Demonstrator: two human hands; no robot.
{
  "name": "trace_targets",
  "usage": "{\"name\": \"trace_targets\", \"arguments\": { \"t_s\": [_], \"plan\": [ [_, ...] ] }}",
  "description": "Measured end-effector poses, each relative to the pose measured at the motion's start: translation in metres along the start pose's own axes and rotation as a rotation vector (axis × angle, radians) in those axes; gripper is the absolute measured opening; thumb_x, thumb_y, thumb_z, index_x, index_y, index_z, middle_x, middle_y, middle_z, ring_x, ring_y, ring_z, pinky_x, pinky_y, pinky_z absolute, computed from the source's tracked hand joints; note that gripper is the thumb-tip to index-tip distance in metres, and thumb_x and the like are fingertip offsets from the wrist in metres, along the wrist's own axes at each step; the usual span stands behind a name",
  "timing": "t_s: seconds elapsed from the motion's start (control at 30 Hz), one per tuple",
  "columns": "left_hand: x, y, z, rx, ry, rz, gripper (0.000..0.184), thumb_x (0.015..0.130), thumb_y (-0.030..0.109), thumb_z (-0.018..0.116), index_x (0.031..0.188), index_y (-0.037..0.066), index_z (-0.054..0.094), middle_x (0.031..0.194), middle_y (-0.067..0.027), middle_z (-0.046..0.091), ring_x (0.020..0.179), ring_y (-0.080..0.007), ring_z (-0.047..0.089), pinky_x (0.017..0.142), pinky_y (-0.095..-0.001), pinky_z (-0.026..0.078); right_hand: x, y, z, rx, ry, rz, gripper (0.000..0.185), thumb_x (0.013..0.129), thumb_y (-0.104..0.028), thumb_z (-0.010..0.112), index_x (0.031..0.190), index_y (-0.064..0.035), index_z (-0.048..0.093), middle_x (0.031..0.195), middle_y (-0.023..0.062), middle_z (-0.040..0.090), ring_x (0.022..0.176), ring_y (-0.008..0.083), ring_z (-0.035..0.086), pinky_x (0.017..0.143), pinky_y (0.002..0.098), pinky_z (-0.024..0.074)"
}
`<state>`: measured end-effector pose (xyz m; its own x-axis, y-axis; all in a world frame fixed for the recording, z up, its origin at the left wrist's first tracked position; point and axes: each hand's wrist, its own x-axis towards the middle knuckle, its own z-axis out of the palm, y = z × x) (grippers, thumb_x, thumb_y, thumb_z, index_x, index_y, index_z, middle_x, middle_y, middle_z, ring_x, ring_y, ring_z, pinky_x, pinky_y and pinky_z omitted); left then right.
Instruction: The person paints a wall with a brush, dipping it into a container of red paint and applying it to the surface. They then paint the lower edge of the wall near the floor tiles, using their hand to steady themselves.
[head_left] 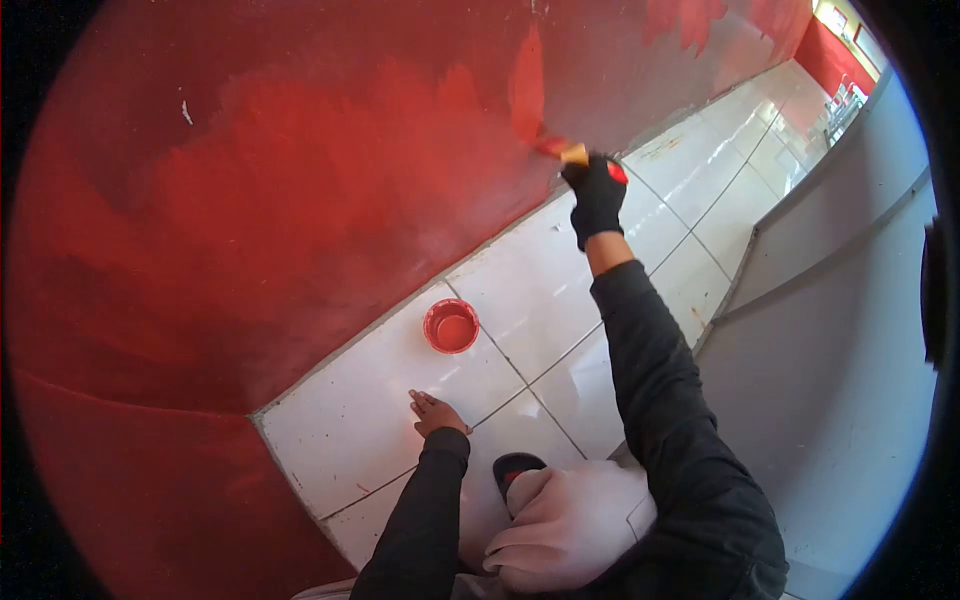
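My right hand [597, 200], in a black glove, is wrapped round a paintbrush [574, 154]. Its red-coated bristles touch the lower part of the wall [330, 190], at the foot of a bright red stroke. Brighter, fresh-looking red patches spread over the duller red of that wall. Down on the left, my bare left hand [437, 412] holds nothing, its fingers stretched out low over the floor. A small round tub of red paint [451, 326] stands on the tiles just beyond those fingertips.
White floor tiles [540, 270] run along the wall's base, with small specks on them. A large grey panel [830, 350] rises close on my right. My shoe [515, 468] is planted below my left hand. Metal objects [845, 110] stand at the far upper right.
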<state>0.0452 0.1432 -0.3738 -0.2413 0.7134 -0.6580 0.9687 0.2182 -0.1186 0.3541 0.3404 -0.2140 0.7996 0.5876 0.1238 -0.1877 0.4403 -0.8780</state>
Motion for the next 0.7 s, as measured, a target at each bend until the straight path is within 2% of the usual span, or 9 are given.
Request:
{"name": "trace_targets", "arguments": {
  "t_s": [0.07,0.2,0.27,0.3,0.37,0.43,0.53,0.63,0.7],
  "plan": [
    [0.000,-0.004,0.002,0.020,-0.002,0.002,0.125,0.052,0.040,0.084,0.139,-0.002,0.004,0.148,-0.0160,-0.001,0.135,-0.0266,0.016,0.095,-0.0354,0.039,0.002,-0.028,0.018,0.191,-0.223,-0.013,0.019,0.074,-0.012,0.066,0.088,-0.0024,0.058,0.083,0.0122,0.063,0.075,0.0231,0.062,0.063,0.0327,0.0487],
    [0.002,0.000,0.002,0.026,0.015,0.010,0.125,0.052,0.039,0.084,0.139,-0.003,0.005,0.148,-0.0165,0.002,0.135,-0.0265,0.016,0.095,-0.0352,0.039,-0.007,-0.140,0.072,-0.660,-0.164,-1.114,0.014,0.080,-0.014,0.064,0.081,-0.0038,0.055,0.076,0.0140,0.059,0.072,0.0273,0.059,0.061,0.0342,0.0453],
    [0.005,0.002,0.003,0.044,0.010,0.002,0.125,0.052,0.039,0.084,0.139,-0.003,0.005,0.148,-0.0166,0.002,0.135,-0.0267,0.016,0.095,-0.0353,0.039,-0.023,-0.173,0.091,0.419,-0.545,-0.540,0.016,0.092,-0.016,0.047,0.090,-0.0019,0.054,0.090,0.0071,0.058,0.087,0.0165,0.059,0.079,0.0285,0.0500],
    [0.005,0.003,0.003,0.062,0.009,-0.010,0.125,0.052,0.039,0.084,0.139,-0.003,0.005,0.147,-0.0166,0.003,0.135,-0.0268,0.017,0.095,-0.0354,0.039,-0.021,-0.165,0.087,0.414,-0.550,-0.544,0.016,0.092,-0.016,0.047,0.090,-0.0019,0.054,0.090,0.0071,0.058,0.087,0.0165,0.059,0.079,0.0285,0.0500],
    [0.001,0.003,0.002,0.028,0.011,-0.005,0.125,0.051,0.038,0.084,0.139,-0.003,0.005,0.147,-0.0167,0.003,0.135,-0.0270,0.016,0.095,-0.0358,0.039,-0.007,-0.113,0.070,-0.652,-0.095,-1.066,0.017,0.082,-0.017,0.063,0.083,-0.0037,0.053,0.077,0.0141,0.059,0.073,0.0279,0.058,0.061,0.0357,0.0443],
    [0.000,0.002,0.001,-0.012,0.028,-0.009,0.126,0.051,0.038,0.085,0.139,-0.003,0.005,0.147,-0.0168,0.003,0.135,-0.0271,0.016,0.096,-0.0361,0.038,-0.035,-0.063,0.043,-0.801,-0.092,-0.869,0.012,0.083,-0.011,0.058,0.087,-0.0030,0.050,0.078,0.0110,0.058,0.073,0.0219,0.057,0.062,0.0336,0.0460],
    [0.001,-0.001,0.002,-0.008,0.044,0.002,0.126,0.051,0.038,0.085,0.139,-0.002,0.004,0.148,-0.0159,0.000,0.136,-0.0267,0.015,0.097,-0.0373,0.038,-0.043,0.007,0.008,0.227,0.022,0.197,0.014,0.084,-0.016,0.051,0.080,-0.0050,0.057,0.079,0.0052,0.059,0.069,0.0162,0.058,0.057,0.0267,0.0495],
    [-0.002,-0.002,0.000,-0.028,-0.001,-0.001,0.125,0.052,0.039,0.084,0.140,0.000,0.004,0.149,-0.0140,-0.002,0.136,-0.0256,0.015,0.097,-0.0391,0.037,-0.036,-0.020,0.020,0.290,-0.140,0.212,0.013,0.083,-0.008,0.049,0.093,-0.0020,0.056,0.083,0.0051,0.060,0.075,0.0167,0.060,0.064,0.0256,0.0502],
    [-0.001,-0.003,0.000,-0.010,0.010,0.005,0.125,0.052,0.040,0.084,0.140,0.000,0.005,0.149,-0.0141,-0.001,0.136,-0.0256,0.015,0.097,-0.0393,0.037,-0.009,-0.051,0.056,0.038,-0.293,-0.404,0.013,0.081,-0.013,0.060,0.089,-0.0023,0.056,0.081,0.0104,0.061,0.073,0.0223,0.060,0.065,0.0313,0.0482]
  ]
}}
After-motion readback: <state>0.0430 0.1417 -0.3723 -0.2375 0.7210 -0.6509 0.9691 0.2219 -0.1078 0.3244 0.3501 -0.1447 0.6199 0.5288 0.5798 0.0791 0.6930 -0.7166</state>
